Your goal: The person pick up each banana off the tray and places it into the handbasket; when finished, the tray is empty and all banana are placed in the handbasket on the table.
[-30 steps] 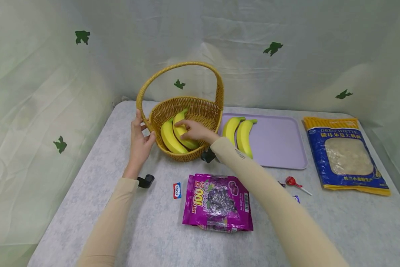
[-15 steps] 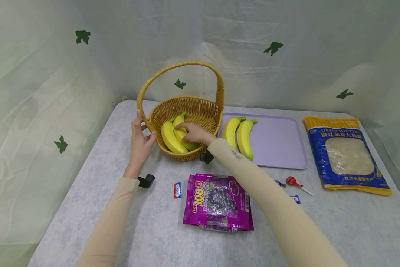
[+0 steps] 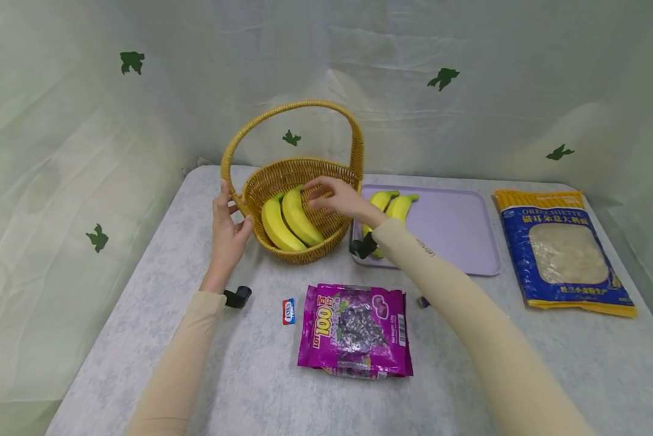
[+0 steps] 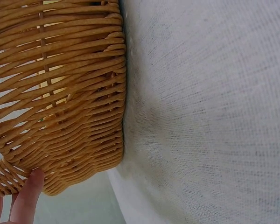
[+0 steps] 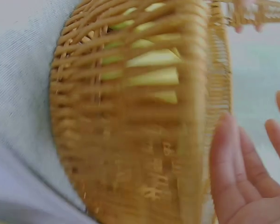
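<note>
Two yellow bananas (image 3: 300, 219) lie side by side in the wicker basket (image 3: 304, 254), against its left and front wall. At the left rim my left hand (image 3: 229, 233) grips the foot of the basket's arched handle (image 3: 229, 151); the left wrist view catches its fingers (image 4: 29, 198) against the weave. My right hand (image 3: 338, 198) hovers over the right part of the basket, fingers loosely bent and holding nothing. The right wrist view shows its spread fingers (image 5: 224, 154) beside the basket rim, somewhat blurred. Two more bananas (image 3: 398, 209) rest on the lilac tray, partly hidden by the right wrist.
The lilac tray (image 3: 452, 230) lies right of the basket. In front are a purple candy bag (image 3: 356, 330) and a small red-and-blue wrapped sweet (image 3: 288, 311). A blue-and-yellow pasta bag (image 3: 566, 254) lies far right. The right sleeve covers part of the table.
My right hand has let go of the second banana, which now lies beside the first, and has lifted and moved right. The left hand keeps its place on the basket.
</note>
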`<state>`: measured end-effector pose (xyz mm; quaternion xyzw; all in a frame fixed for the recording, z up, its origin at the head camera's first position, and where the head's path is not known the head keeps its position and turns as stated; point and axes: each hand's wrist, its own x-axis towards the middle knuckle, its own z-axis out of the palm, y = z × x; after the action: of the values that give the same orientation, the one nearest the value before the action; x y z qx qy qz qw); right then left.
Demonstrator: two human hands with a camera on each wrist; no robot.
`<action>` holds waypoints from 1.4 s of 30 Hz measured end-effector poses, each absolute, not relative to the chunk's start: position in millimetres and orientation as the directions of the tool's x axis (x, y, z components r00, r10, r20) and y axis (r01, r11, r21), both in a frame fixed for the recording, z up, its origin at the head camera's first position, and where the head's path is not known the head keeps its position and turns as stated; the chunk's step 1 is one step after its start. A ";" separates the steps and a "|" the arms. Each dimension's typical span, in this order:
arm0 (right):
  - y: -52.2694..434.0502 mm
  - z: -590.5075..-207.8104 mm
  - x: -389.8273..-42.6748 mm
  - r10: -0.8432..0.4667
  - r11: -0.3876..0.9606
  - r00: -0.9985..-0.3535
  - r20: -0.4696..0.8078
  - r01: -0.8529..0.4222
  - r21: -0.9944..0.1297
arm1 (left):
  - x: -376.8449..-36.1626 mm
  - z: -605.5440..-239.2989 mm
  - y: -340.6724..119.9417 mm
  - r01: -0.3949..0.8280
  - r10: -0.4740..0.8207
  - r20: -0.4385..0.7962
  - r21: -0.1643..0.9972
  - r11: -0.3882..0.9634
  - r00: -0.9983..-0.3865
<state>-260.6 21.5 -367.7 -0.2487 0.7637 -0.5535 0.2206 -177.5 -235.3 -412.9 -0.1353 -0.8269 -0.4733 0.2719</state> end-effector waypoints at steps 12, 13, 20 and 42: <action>110.3 -376.5 -263.0 -0.537 0.167 -0.843 -0.040 -0.060 -0.984 | -178.0 -413.0 -234.5 0.484 -0.034 0.581 0.707 0.516 -0.813; 117.5 -379.3 -262.9 -0.528 0.166 -0.848 -0.048 -0.048 -0.985 | -178.0 -413.2 -234.6 0.486 -0.034 0.583 0.707 0.514 -0.812; 161.3 -396.6 -259.6 -0.443 0.232 -0.891 -0.102 -0.004 -0.973 | -177.6 -413.8 -235.0 0.486 -0.036 0.583 0.710 0.510 -0.812; 191.2 -417.9 -246.0 -0.493 0.483 -0.835 -0.244 -0.029 -0.875 | -179.1 -415.6 -234.8 0.505 -0.026 0.597 0.700 0.505 -0.802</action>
<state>-246.0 191.2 -417.9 -0.1579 0.8269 -0.4834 0.2400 -179.1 -234.8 -415.6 -0.1460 -0.8212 -0.4758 0.2791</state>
